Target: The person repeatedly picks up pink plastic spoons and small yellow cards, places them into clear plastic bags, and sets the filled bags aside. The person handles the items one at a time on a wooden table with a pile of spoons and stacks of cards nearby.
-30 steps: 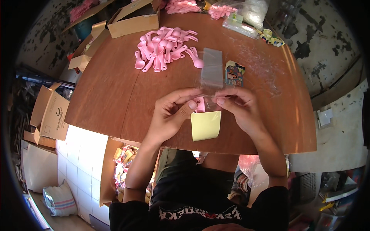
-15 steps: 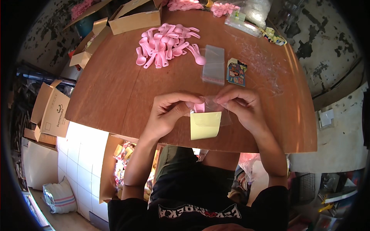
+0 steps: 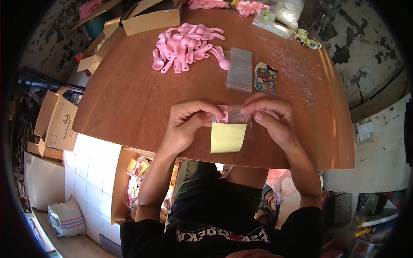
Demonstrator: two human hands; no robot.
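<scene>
Close to the table's near edge I hold a clear plastic bag [image 3: 235, 115] with both hands. My left hand [image 3: 186, 122] pinches its left side, where the handle end of a pink spoon [image 3: 223, 112] shows. A pale yellow card [image 3: 228, 138] hangs below, in or against the bag; which of the two I cannot tell. At the bag's upper right, my right hand [image 3: 277, 120] has its index fingertip on the film, the thumb bent close by. Beyond my hands lie a stack of clear bags [image 3: 239, 73] and a few printed blue cards [image 3: 265, 81].
A pile of pink spoons [image 3: 185, 47] covers the table's far middle. Thin plastic scraps [image 3: 297, 71] litter the right side. Cardboard boxes [image 3: 152, 19] stand at the far left, and a filled clear sack [image 3: 286, 12] sits at the far right.
My left index finger has slid onto the spoon's pink handle. The right thumb has separated a little from the index finger. Bag and yellow card have shifted slightly.
</scene>
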